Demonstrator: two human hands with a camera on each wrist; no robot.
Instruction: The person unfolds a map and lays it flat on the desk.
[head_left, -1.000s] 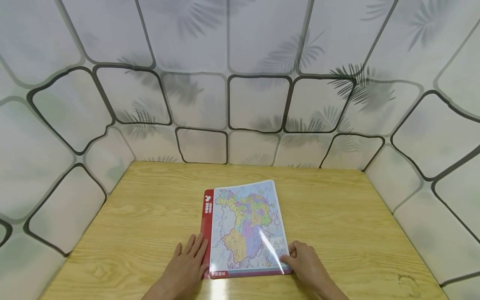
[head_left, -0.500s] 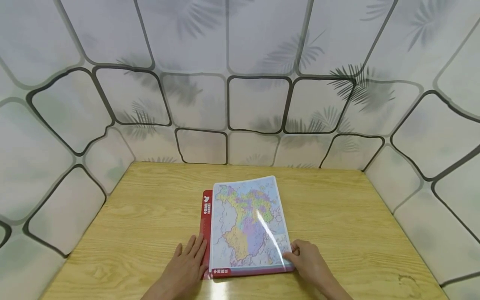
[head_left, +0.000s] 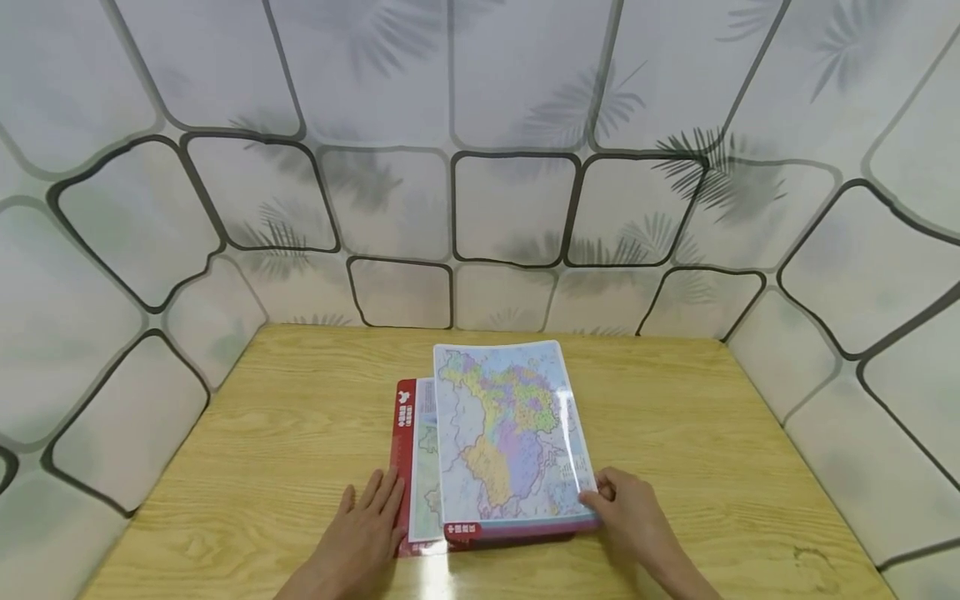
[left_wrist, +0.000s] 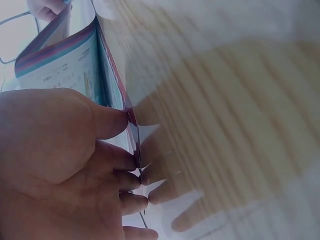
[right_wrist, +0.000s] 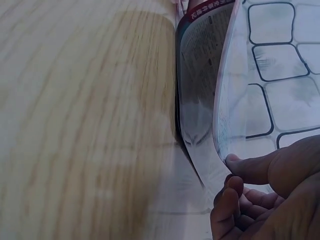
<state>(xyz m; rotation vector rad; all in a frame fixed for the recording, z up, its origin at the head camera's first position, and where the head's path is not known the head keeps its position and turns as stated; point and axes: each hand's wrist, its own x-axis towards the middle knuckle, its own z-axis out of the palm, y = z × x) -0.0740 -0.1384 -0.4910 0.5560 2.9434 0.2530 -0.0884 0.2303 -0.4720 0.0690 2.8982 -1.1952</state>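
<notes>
A laminated colored map sheet (head_left: 517, 433) is lifted off a second map sheet (head_left: 403, 417) with a red left border, which lies on the table. My right hand (head_left: 633, 512) pinches the upper map's near right corner. In the right wrist view, thumb and index finger of that hand (right_wrist: 280, 195) grip the bent edge of the raised map (right_wrist: 222, 100), with a gap above the lower sheet (right_wrist: 200, 75). Fingers extended, my left hand (head_left: 356, 537) rests on the lower sheet's red border. The left wrist view shows the hand (left_wrist: 60, 145) beside the curved raised map (left_wrist: 62, 65).
The maps lie on a wood-grain table (head_left: 712, 450) near its front edge. Walls of patterned cloth (head_left: 517, 208), printed with dark outlines and leaves, enclose the table at the back and both sides.
My right hand has drawn the upper map to the right and raised it, baring more of the lower sheet's left part. My left hand stays on the red border, which has shifted slightly left.
</notes>
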